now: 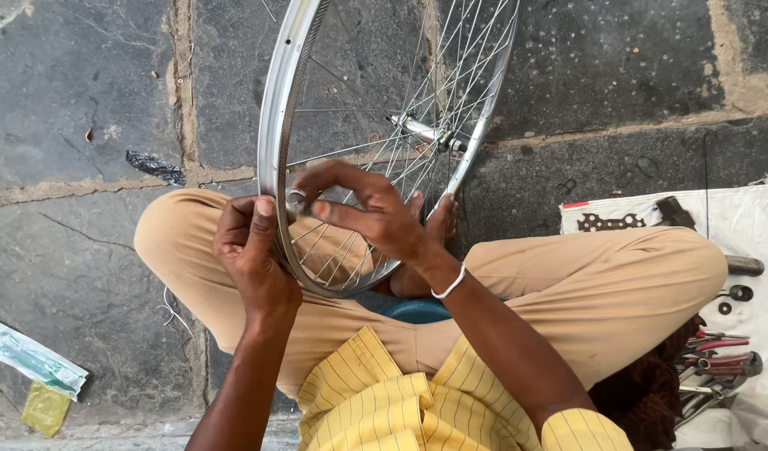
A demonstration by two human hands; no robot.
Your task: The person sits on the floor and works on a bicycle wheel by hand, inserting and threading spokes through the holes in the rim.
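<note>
Steel rim stands upright between the person's crossed legs, hub and spokes up past the hands, its bottom edge resting down by the lap.

Going left to right: well out left of the hands there's a clear plastic wrapper and a yellow scrap lying on the stone floor. Then the left hand, wrapped closed around the rim from the outside, thumb up along the edge, just steadying it. Touching it on the inside is the right hand, fingers pinched shut on something small and shiny right at the rim, looks like a spoke wrench on a nipple, but honestly it's too small to be sure. A white band sits on that wrist.

My read: they're mid-way through working a spoke at the rim, truing or tightening. Next bit would need a small careful twist while the other hand keeps the wheel from rolling.

Far right of the hands, a white cloth holds tools: red-handled pliers, washers, a dark chain piece.

Hard to see: the pinched part itself, the rim's top (cut off by the frame), a blue thing mostly hidden under the legs, and the tool pile at the edge.
</note>
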